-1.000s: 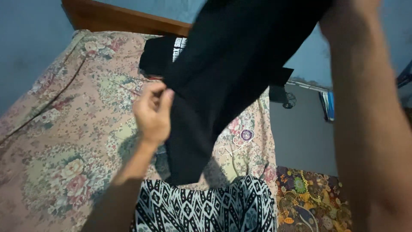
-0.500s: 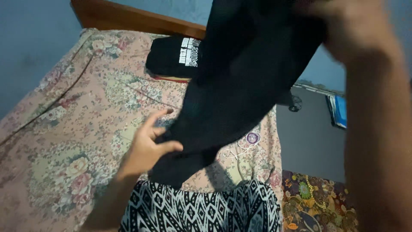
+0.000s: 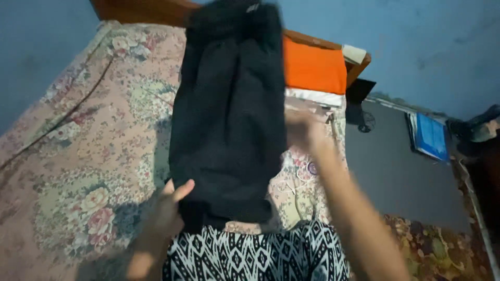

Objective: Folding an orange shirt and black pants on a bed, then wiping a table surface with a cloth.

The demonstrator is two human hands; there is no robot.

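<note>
A black garment (image 3: 229, 119) lies stretched lengthwise down the floral bedsheet (image 3: 78, 145), its far end near the headboard. My left hand (image 3: 169, 208) grips its near left corner, thumb on top of the cloth. My right hand (image 3: 302, 130) is blurred and sits at the garment's right edge, about halfway along. Whether it still holds the cloth is not visible.
An orange folded cloth (image 3: 315, 67) on a white one lies by the wooden headboard (image 3: 156, 10). A black-and-white patterned fabric (image 3: 260, 255) covers the near bed edge. On the grey floor to the right are a blue book (image 3: 429, 135), a small dark fan (image 3: 364, 122) and a patterned mat (image 3: 442, 250).
The garment, held up in the air by my right hand, has come down flat onto the bed. My right hand dropped to its right edge; my left hand moved to its near corner.
</note>
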